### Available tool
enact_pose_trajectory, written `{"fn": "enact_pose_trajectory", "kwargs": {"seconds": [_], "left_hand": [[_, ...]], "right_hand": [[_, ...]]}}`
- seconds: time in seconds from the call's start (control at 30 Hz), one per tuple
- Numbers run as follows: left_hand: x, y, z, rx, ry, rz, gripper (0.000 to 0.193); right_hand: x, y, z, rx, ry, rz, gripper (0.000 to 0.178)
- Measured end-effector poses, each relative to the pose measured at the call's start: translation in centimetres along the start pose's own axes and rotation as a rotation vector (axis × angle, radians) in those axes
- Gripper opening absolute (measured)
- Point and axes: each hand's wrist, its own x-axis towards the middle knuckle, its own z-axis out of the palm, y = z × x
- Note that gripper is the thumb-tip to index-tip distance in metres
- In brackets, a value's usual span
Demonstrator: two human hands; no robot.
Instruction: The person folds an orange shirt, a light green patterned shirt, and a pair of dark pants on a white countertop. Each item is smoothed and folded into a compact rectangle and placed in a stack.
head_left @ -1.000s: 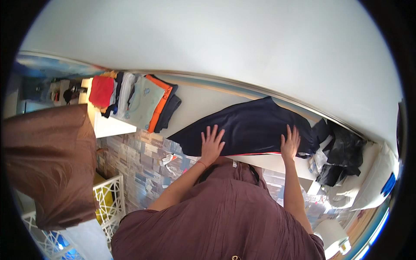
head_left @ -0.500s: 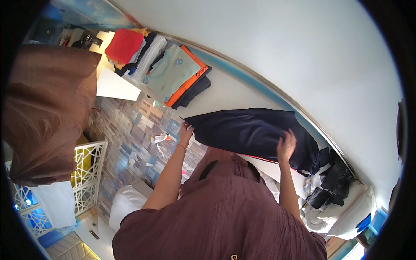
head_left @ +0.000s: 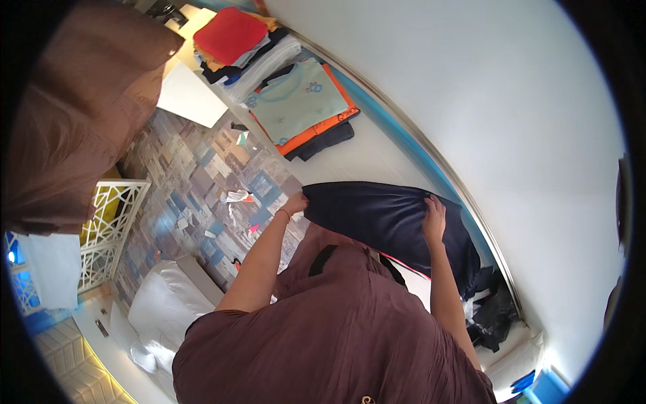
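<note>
A dark navy garment (head_left: 377,209) with a thin red line along its near edge lies stretched out on the white surface before me. My left hand (head_left: 295,202) is closed on its left end, the fingertips partly hidden at the corner. Toward the garment's right part, my right hand (head_left: 435,215) has its fingers curled onto the fabric, and creases run to them. Beyond, to the left, a light green printed shirt (head_left: 299,101) tops a pile with an orange garment (head_left: 323,128) and a dark folded one (head_left: 326,143) under it.
A red folded cloth (head_left: 230,35) tops another clothes pile at the far left. Black crumpled plastic (head_left: 494,316) sits at the right end of the surface. Patterned floor (head_left: 195,175) with scraps lies left, near a white lattice panel (head_left: 111,236) and brown hanging cloth (head_left: 87,114).
My right hand, spread over the fabric before, has moved slightly up and left and now grips it. The garment's far edge looks straighter. The whole view has shifted and turned.
</note>
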Motion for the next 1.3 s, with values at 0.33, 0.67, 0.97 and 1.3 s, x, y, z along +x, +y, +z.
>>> {"fn": "enact_pose_trajectory", "kwargs": {"seconds": [0.33, 0.67, 0.97, 1.3], "left_hand": [[-3.3, -1.0, -0.1, -0.512, 0.805, 0.135, 0.041], [-3.5, -1.1, 3.9, -1.402, -0.082, -0.57, 0.082], [-5.6, 6.3, 8.2, -2.152, -0.183, -0.218, 0.063], [-8.0, 3.5, 5.9, -2.35, 0.434, -0.126, 0.055]], "right_hand": [[0.1, 0.0, 0.0, -0.005, -0.033, -0.022, 0.054], [-1.0, 0.6, -0.3, 0.079, -0.012, -0.01, 0.059], [-0.6, 1.1, -0.2, 0.081, -0.042, -0.055, 0.06], [-0.1, 1.3, 0.0, 0.099, -0.059, -0.083, 0.061]]}}
